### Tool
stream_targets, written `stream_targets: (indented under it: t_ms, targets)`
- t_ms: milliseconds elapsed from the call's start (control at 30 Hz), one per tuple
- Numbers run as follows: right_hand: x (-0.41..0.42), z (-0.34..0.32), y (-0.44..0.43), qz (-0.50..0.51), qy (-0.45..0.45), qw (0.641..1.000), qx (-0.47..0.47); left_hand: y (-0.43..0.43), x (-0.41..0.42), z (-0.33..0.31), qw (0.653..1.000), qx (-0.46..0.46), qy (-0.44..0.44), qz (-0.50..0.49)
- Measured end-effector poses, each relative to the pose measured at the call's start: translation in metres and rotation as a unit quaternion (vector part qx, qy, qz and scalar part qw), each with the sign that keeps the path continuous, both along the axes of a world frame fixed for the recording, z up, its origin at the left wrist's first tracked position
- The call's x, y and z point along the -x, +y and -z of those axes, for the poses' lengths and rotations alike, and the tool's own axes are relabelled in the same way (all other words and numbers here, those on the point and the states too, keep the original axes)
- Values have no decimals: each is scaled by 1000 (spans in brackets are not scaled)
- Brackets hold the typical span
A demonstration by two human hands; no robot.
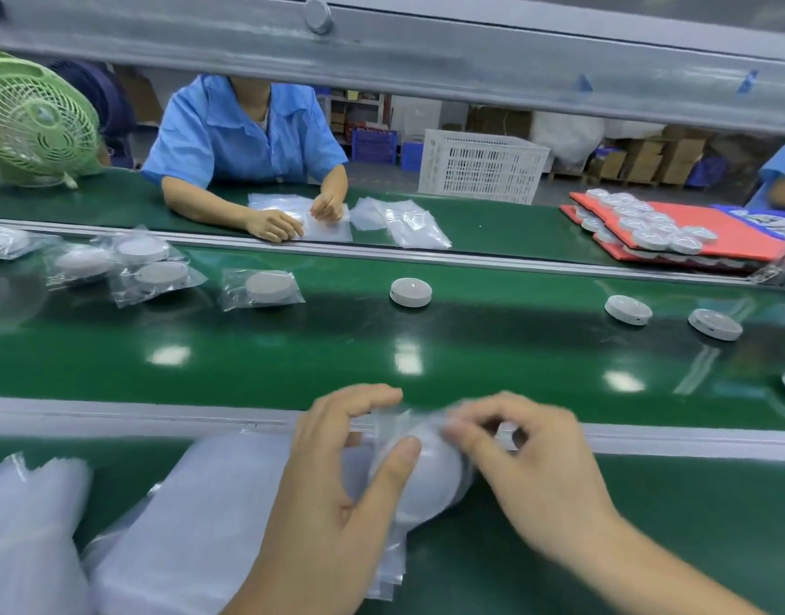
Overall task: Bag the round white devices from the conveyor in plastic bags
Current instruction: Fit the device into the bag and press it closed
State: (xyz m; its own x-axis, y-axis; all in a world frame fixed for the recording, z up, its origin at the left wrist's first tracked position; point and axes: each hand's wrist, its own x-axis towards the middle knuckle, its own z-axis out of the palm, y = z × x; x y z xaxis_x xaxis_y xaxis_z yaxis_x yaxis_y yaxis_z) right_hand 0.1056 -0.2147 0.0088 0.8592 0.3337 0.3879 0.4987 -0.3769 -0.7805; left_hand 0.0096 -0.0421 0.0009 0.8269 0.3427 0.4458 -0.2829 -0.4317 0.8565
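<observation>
Round white device (426, 477) at near bench edge, just below conveyor belt (293, 357), partly inside clear plastic bag (390, 565) and beside bag stack (195, 503), probably for quick reach. Left hand (337, 503) cupped round device, thumb on dome. Right hand (537, 472) pinching bag film between thumb and forefinger, likely drawing it over. Motion blur: seating depth unclear.

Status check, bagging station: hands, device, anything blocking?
Left hand grips device through bag. Right hand pinches bag's edge. Device in bag, blurred. Nothing blocking; three bare devices wait on belt.
</observation>
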Motion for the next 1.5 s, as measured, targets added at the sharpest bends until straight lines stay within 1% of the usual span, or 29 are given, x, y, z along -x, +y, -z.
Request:
stream_targets:
  t_ms: [67,133,200,233,267,333,367,400,467,500,533,600,633,700,767,833,933,1100,1267,1500]
  targets:
    - [-48,-10,7,45,9,999,-22,14,-5,2,994,-109,17,-18]
    - [-104,-18,18,116,-12,993,-2,30,-8,4,970,-235,63,3]
    - [-153,-21,33,168,-26,984,46,39,-11,9,930,-331,149,50]
    - [-173,-18,40,185,-26,979,84,41,-11,13,909,-366,185,72]
    - [-190,-13,47,193,-12,970,149,42,-12,17,895,-387,203,89]
    - [-206,-2,62,177,52,942,280,43,-13,21,890,-390,211,104]
    - [-205,3,69,151,80,936,309,42,-13,22,890,-389,212,106]
    - [-200,6,76,119,99,937,313,42,-13,22,890,-391,210,106]
    - [-178,8,82,64,100,958,260,42,-12,25,890,-393,206,104]
    - [-163,8,80,47,77,967,239,41,-11,26,892,-394,197,99]
    - [-144,10,75,31,37,969,242,40,-10,26,895,-392,188,95]
    - [-102,19,54,-5,-41,959,281,38,-9,23,893,-399,186,93]
    - [-80,24,41,-17,-59,954,294,37,-9,22,889,-406,188,92]
    - [-47,35,11,-15,-56,950,308,38,-9,20,882,-425,183,89]
    - [-28,46,-11,13,-21,943,333,37,-10,20,876,-441,175,84]
    - [-21,48,-16,41,12,931,364,36,-10,20,874,-445,180,84]
    - [-23,44,-5,21,17,913,406,34,-10,21,873,-445,182,85]
    - [-22,48,-12,15,1,925,380,29,-10,27,873,-449,175,76]
    - [-21,46,-8,-8,-4,923,385,29,-6,29,875,-447,170,72]
    - [-17,45,-13,2,-10,935,353,28,-7,29,882,-431,176,68]
